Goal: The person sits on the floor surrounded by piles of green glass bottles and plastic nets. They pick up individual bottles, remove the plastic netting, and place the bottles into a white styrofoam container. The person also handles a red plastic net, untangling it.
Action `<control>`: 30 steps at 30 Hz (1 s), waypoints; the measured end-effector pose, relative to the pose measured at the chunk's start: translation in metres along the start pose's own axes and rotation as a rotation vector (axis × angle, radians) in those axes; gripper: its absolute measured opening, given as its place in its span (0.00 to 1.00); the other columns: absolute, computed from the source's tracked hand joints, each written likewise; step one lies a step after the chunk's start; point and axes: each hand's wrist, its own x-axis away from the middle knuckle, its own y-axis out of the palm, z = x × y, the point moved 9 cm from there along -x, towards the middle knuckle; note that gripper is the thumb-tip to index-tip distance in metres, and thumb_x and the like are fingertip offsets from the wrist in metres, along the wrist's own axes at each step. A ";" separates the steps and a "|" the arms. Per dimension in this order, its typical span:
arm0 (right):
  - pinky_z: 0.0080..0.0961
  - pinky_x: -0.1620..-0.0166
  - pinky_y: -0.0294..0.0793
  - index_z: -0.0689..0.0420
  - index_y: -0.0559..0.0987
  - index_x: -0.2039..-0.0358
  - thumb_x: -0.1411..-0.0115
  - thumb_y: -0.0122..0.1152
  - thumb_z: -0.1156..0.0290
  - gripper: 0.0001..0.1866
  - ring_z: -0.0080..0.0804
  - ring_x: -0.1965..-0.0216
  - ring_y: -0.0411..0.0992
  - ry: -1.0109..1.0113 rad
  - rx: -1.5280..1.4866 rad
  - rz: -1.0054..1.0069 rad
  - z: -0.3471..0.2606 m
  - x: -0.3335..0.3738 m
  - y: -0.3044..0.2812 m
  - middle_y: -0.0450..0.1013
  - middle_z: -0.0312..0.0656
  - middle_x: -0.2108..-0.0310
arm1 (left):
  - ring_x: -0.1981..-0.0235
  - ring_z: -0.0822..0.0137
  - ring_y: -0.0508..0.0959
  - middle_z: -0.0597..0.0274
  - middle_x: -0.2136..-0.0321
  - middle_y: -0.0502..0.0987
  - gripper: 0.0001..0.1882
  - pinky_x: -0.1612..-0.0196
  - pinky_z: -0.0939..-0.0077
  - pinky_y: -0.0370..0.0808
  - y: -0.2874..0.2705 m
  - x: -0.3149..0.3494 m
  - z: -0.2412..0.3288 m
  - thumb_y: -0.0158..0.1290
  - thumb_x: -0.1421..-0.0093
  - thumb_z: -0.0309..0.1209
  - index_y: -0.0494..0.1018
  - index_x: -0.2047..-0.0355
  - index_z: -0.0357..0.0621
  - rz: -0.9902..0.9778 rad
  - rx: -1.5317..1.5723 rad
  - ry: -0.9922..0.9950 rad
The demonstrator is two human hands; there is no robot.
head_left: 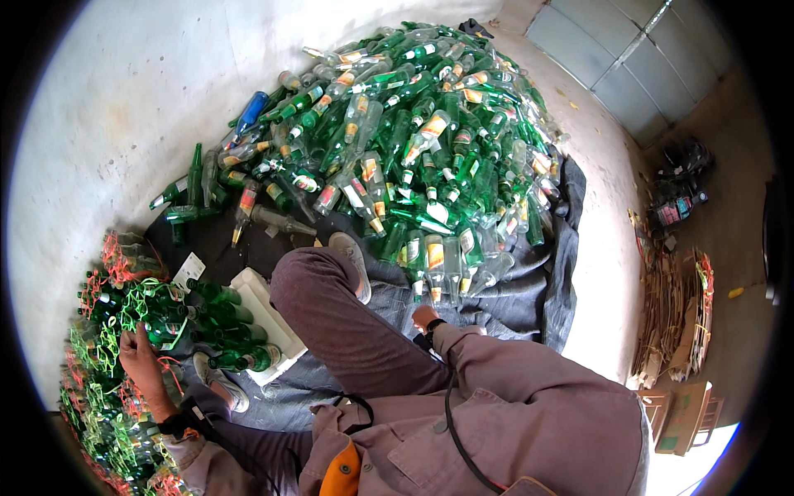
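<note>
My left hand (142,364) reaches to the left over green bottles bundled with green and red twine (149,302). Its fingers are bent in toward the thumb; whatever lies between them is too small to make out. Beside it, several loose green bottles (240,335) lie on a white foam slab or box (281,326). My right hand (426,317) is at the near edge of a large bottle heap (430,124), by the neck of a green bottle (416,256). Its fingers look bunched together and are partly hidden, so any grip on that neck is unclear.
The heap spreads over a dark tarp (558,273) against the white wall (165,83). More tied bottles (116,413) line the left side. Flattened cardboard (682,314) and a brown carton (685,417) stand at the right. My bent knee (310,285) rises between my hands.
</note>
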 end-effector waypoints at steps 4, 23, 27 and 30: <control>0.49 0.53 0.81 0.56 0.87 0.60 0.38 0.57 0.65 0.14 0.52 0.52 0.80 0.218 -0.190 -0.075 0.046 -0.028 0.045 0.81 0.53 0.54 | 0.83 0.80 0.55 0.74 0.83 0.56 0.25 0.80 0.76 0.55 0.017 -0.008 -0.003 0.57 0.30 0.33 0.56 0.80 0.47 -0.024 0.032 -0.033; 0.38 0.76 0.71 0.52 0.78 0.52 0.35 0.52 0.70 0.12 0.32 0.77 0.74 0.092 -1.058 -0.171 0.058 -0.044 0.034 0.74 0.42 0.76 | 0.84 0.77 0.65 0.68 0.86 0.63 0.23 0.80 0.74 0.64 0.038 0.001 0.015 0.63 0.37 0.31 0.62 0.82 0.41 0.018 -0.135 -0.070; 0.39 0.75 0.72 0.49 0.78 0.54 0.36 0.52 0.69 0.11 0.33 0.76 0.74 0.074 -0.952 -0.141 0.041 -0.039 0.017 0.75 0.44 0.74 | 0.84 0.76 0.63 0.66 0.86 0.63 0.23 0.79 0.72 0.63 0.038 0.002 0.019 0.63 0.38 0.31 0.62 0.82 0.40 0.036 -0.112 -0.070; 0.39 0.74 0.73 0.50 0.78 0.54 0.36 0.52 0.69 0.11 0.34 0.75 0.75 0.133 -0.907 -0.143 0.011 -0.025 0.007 0.75 0.44 0.74 | 0.82 0.75 0.60 0.64 0.86 0.61 0.23 0.78 0.71 0.62 0.034 0.004 0.018 0.63 0.38 0.31 0.62 0.81 0.38 0.042 -0.151 -0.065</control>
